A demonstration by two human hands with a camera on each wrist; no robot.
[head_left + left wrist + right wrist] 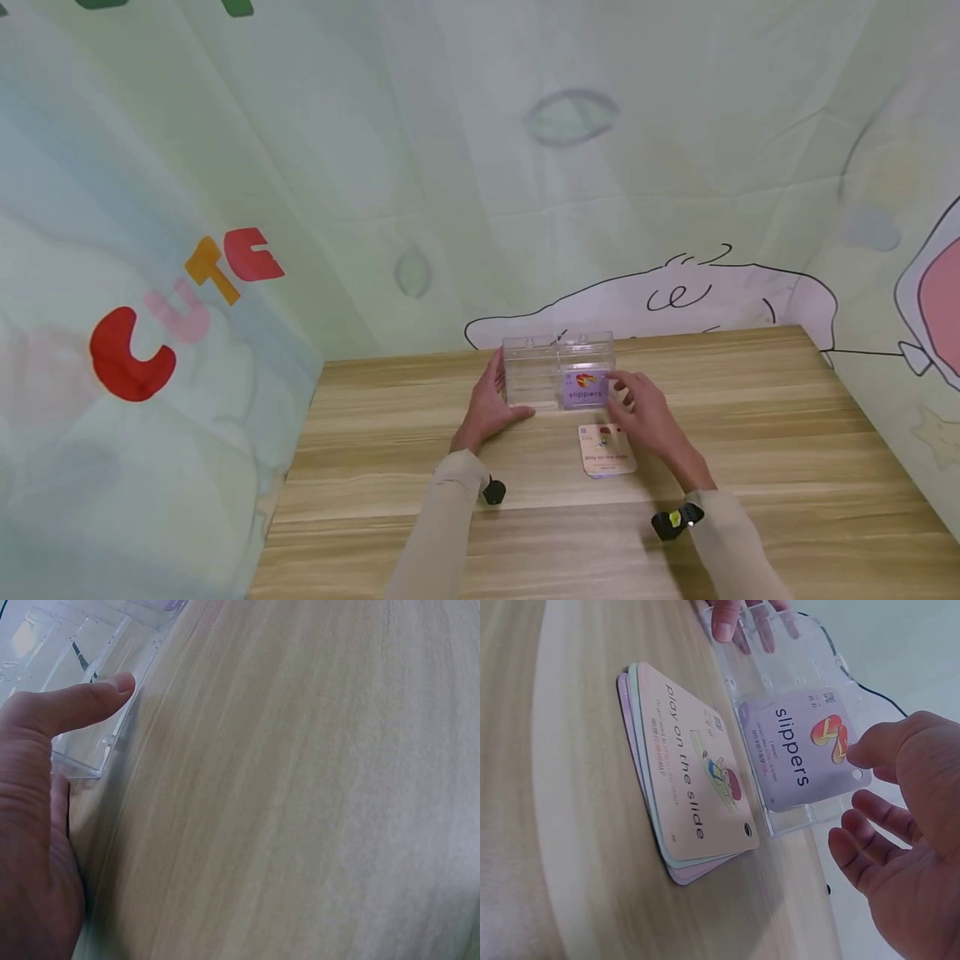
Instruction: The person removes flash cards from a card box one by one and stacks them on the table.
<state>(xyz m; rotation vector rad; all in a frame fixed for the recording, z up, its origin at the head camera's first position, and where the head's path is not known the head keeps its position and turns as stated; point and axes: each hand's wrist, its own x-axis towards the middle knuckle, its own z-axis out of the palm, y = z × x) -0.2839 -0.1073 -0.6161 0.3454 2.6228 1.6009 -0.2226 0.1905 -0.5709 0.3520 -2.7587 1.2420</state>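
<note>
The left hand is holding the left side of a clear box, with its thumb pressing the front and its other fingers going round the side. The right hand is bending its fingers loosely, and one fingertip is touching the edge of a purple card that is showing slippers. It is hard to see there, so I cannot tell if that hand is pinching the card. The purple card is resting in the box's right half. A pile of cards is lying on the wooden table, just in front of the box.
</note>
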